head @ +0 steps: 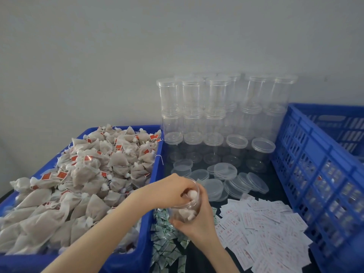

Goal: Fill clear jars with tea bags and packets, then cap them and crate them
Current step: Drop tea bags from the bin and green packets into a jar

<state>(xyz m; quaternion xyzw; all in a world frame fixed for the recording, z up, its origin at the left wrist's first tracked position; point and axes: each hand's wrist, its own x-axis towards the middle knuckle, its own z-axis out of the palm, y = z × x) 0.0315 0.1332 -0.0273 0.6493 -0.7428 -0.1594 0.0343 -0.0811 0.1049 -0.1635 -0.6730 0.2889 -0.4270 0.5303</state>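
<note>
Between the tea-bag bin [78, 194] and the scattered white packets [266, 229], the right hand [197, 223] wraps the clear jar [187, 201] from below, while the left hand [169, 191] pinches tea bags down into its mouth. Best to hold the jar steady and pack gently, so no bag tears. Dark tabletop, loose lids [222, 174], stacked empty jars [216, 107], blue crate [315, 164], plain grey wall.

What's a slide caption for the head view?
Left hand pushes tea bags into a clear jar held by right hand.
</note>
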